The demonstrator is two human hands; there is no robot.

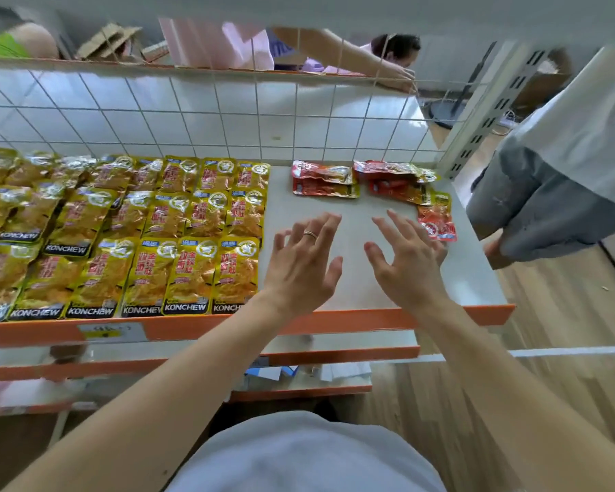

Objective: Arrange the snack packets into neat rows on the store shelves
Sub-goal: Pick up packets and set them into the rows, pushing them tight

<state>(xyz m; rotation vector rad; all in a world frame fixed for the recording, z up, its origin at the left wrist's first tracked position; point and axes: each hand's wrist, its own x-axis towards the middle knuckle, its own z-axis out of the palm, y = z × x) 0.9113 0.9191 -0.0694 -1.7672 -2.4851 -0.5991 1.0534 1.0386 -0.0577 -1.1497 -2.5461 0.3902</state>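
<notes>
Yellow KONCHEW packets (178,239) are lying in three rows, at least six showing in the front one, with the left end cut off. Red packets (324,181) are sitting in three groups: two overlapping piles and one single packet (437,218). Two hands are showing: left hand (300,264), right hand (405,268).

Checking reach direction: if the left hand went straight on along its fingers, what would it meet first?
Probably the left stack of red foil snack packets at the back of the grey shelf; the left hand hovers at unclear height.

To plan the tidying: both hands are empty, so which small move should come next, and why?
Probably the right hand should pick up the red packet beside it, since it lies loose near the shelf edge, while the yellow packets already lie in rows.
</notes>
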